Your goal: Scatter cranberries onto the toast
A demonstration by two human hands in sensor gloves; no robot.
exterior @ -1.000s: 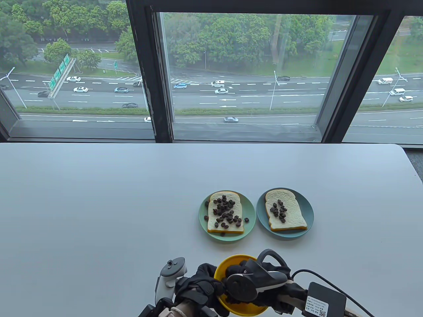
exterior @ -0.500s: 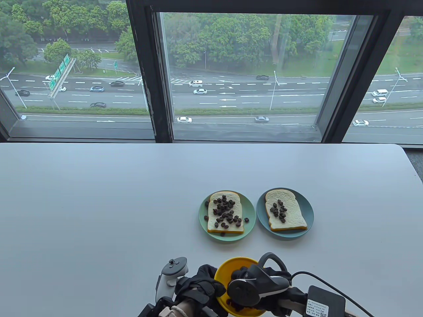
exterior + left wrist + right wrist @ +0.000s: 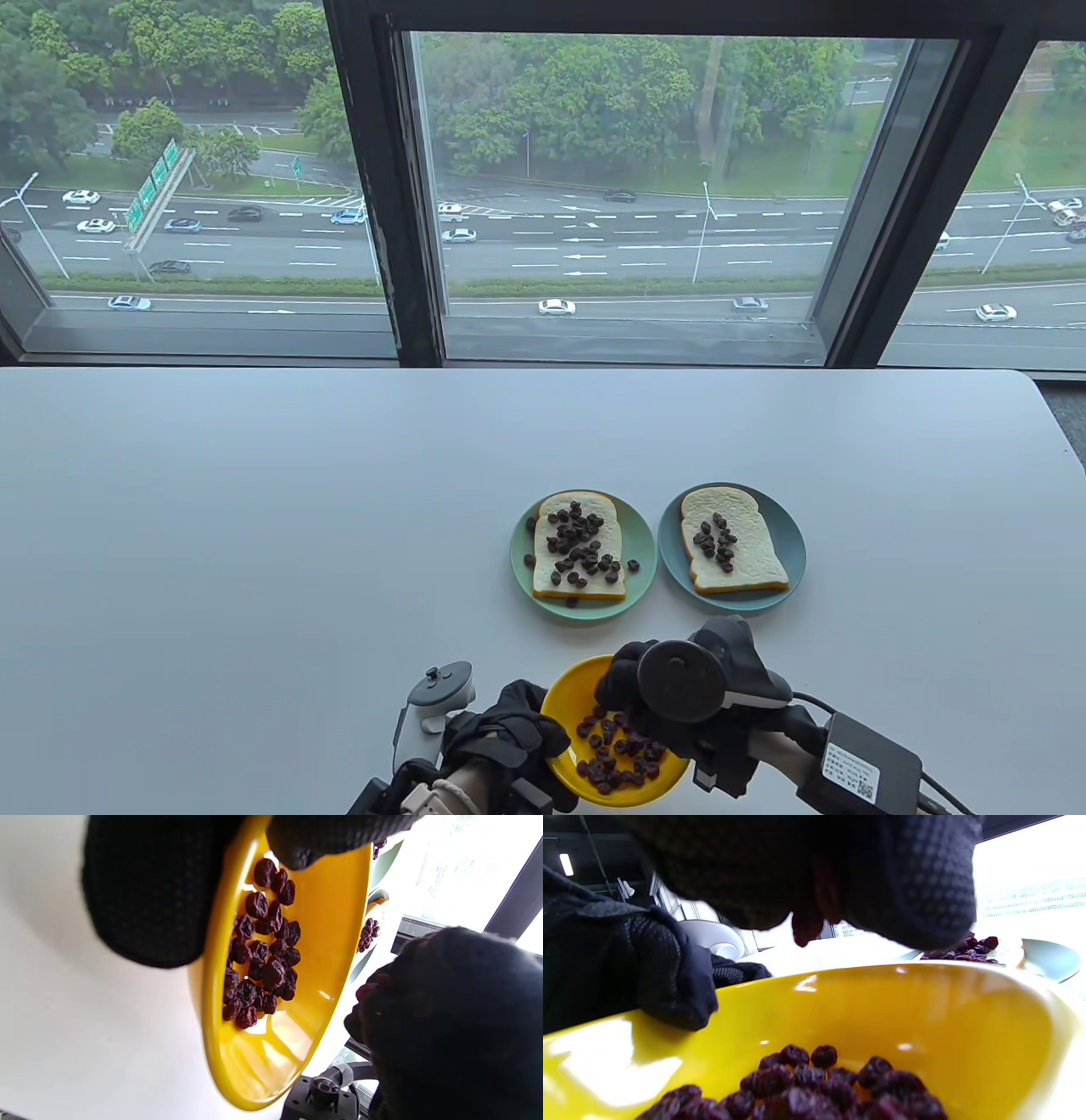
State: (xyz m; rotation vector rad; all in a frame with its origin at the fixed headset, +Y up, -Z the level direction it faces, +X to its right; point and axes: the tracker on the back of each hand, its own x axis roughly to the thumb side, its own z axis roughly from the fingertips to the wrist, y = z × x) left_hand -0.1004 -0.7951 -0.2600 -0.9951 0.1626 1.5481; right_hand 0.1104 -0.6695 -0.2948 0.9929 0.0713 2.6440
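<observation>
Since a second ago my right hand (image 3: 670, 692) has lifted out of the yellow bowl (image 3: 564, 692) and now hangs over its far right rim, so the cranberries (image 3: 618, 755) heaped inside show again.

Largest of all is the white desk (image 3: 254, 552), which carries everything under the window. On it, beyond the bowl, two plates sit side by side: the green plate (image 3: 519, 556) to the left and the blue plate (image 3: 793, 543) to the right, close together but apart. Each bears a slice of toast; the left toast (image 3: 612, 519) is thickly dotted with cranberries, a few of them spilled onto the green rim, while the right toast (image 3: 759, 552) has only a small cluster near its left side.

At the near edge my left hand (image 3: 509, 730) grips the yellow bowl by its left rim, thumb over the edge and fingers beneath, and in the left wrist view the bowl is steeply tilted.

My right hand is bunched, fingertips (image 3: 925, 899) drawn together, with a dark red cranberry (image 3: 806, 927) pinched between them just above the bowl.
</observation>
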